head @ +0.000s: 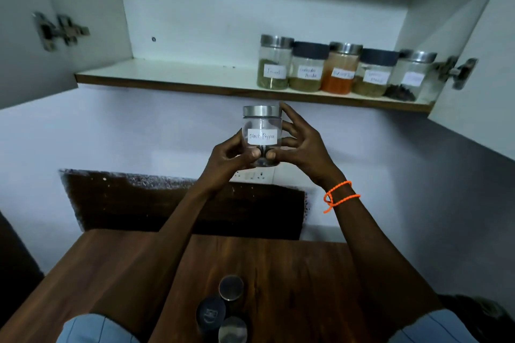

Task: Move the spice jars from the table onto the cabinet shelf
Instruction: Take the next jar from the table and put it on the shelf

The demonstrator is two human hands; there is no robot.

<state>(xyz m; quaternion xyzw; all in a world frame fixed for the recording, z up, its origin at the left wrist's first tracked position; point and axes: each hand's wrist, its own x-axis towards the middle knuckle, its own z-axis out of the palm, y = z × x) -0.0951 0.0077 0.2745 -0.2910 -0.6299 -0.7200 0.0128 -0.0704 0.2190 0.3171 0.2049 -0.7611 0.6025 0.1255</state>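
Lifting pepper jar (262,135) w/ both hands (228,157) (302,147), fingertips pinching its sides; next: set on shelf (172,75) left of row (345,69).

At frame centre, the held jar (262,135) carries a white handwritten label (262,136) reading "Black Pepper". The five shelf jars (337,68) at upper right also bear white handwritten labels, but their writing is too blurred to read.

At the lower middle, the lowest jar lid (232,329) on the surface (292,281) is cut by the bottom edge. At right on the shelf (167,75), the rightmost jar's label (414,78) is too blurred to read.
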